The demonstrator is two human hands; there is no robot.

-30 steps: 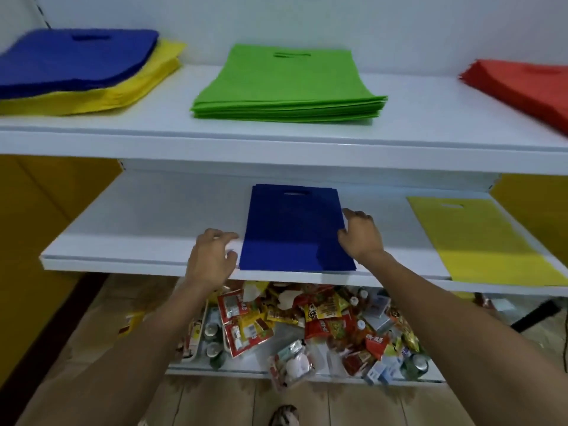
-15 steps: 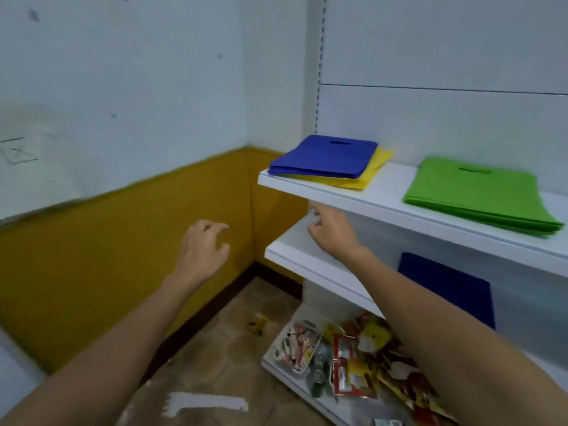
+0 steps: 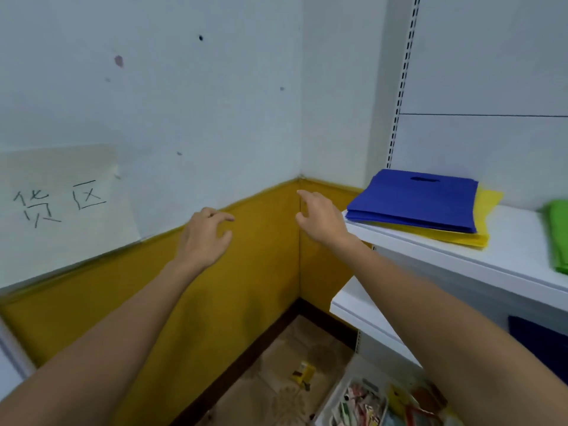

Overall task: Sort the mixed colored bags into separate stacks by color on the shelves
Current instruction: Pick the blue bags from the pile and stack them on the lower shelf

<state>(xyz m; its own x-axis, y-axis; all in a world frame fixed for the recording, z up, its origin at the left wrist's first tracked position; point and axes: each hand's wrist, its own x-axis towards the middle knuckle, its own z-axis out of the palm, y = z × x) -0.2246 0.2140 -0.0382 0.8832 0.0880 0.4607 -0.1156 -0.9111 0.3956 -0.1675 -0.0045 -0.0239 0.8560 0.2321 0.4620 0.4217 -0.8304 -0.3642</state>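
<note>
Blue bags (image 3: 415,204) lie stacked on yellow bags (image 3: 473,238) on the upper shelf (image 3: 507,244), just right of the right hand (image 3: 321,221); the left hand (image 3: 206,236) hangs farther left, well apart; both hands are empty, fingers loosely spread; the pile's near corner faces the right hand, which looks likelier to reach first.

Corner of a small shop or its stockroom. A slotted upright (image 3: 399,87), a flat back panel (image 3: 491,56), an upper shelf (image 3: 507,241) and a lower shelf (image 3: 350,302), all white, are fittings usual in retail. Flat carrier bags lie on the upper shelf as stock: blue bags (image 3: 412,201) stacked on yellow bags (image 3: 488,195), with green bags (image 3: 558,235) at the right edge. Packaged snacks (image 3: 359,401) fill a tray (image 3: 333,395) at the bottom. A paper sign (image 3: 61,192) with handwritten characters hangs on the white-and-yellow wall (image 3: 215,118).
</note>
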